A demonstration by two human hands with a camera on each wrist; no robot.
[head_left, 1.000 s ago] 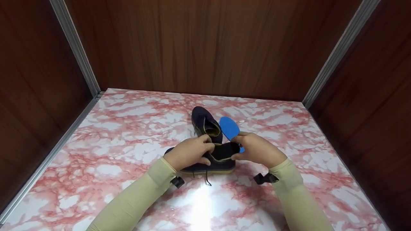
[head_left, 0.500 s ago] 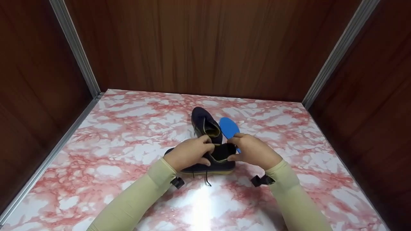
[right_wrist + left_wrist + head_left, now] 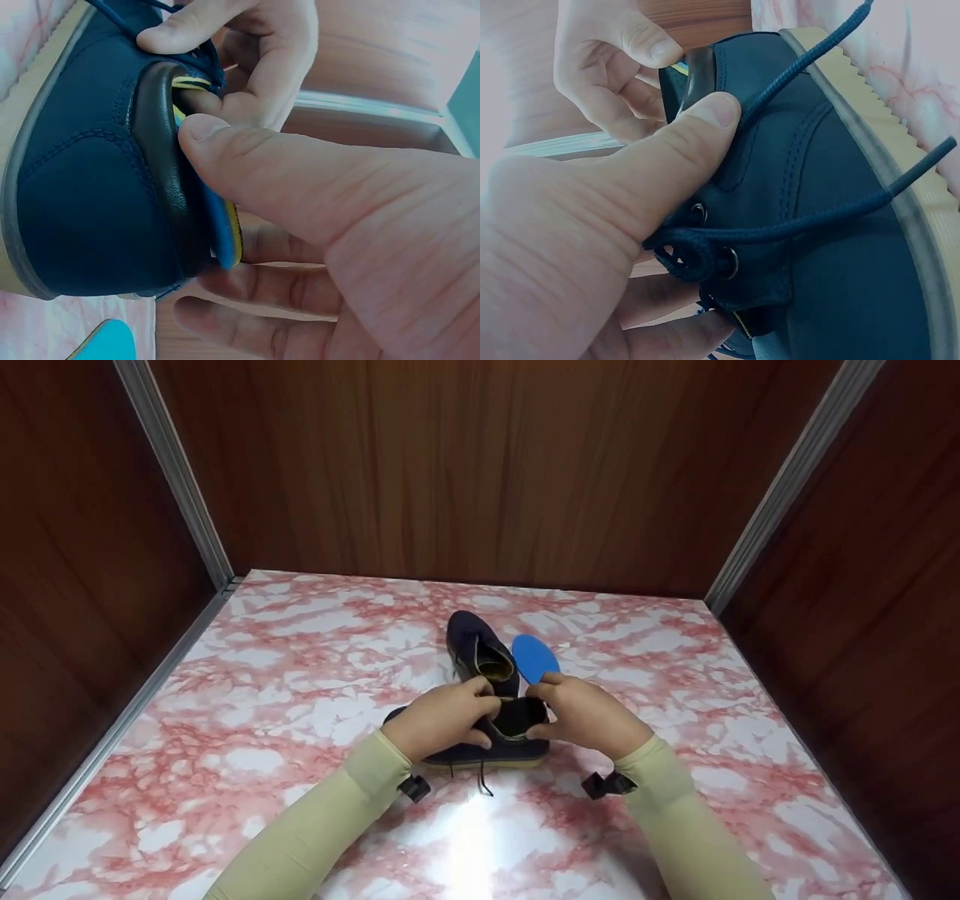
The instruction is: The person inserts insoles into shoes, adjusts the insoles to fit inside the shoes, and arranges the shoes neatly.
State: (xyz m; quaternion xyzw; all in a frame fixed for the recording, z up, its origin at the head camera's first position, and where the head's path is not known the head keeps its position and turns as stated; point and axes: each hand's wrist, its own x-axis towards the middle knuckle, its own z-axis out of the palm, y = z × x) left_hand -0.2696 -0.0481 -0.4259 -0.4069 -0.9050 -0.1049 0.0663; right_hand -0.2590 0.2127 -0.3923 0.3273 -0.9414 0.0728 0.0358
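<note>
A navy lace-up shoe (image 3: 517,753) with a tan sole stands sideways on the table, toe to the left. My left hand (image 3: 441,718) grips its upper at the lace eyelets, thumb outside and fingers round the far side; loose laces (image 3: 802,219) hang there in the left wrist view. At the heel end, my right hand (image 3: 592,715) pinches an insole (image 3: 223,229), blue beneath with a yellow edge. Most of that insole lies inside the shoe, its heel end still standing out above the padded collar (image 3: 161,139). The insole's front part is hidden in the shoe.
A matching shoe (image 3: 470,634) stands behind, toe pointing away. To its right a second blue insole (image 3: 534,657) lies on the red-and-white marbled table (image 3: 315,795). Brown wood-look panels (image 3: 465,472) enclose the back and sides.
My right hand has moved a little left, pushing the insole's heel end further into the shoe. My left hand and the shoe have kept their place.
</note>
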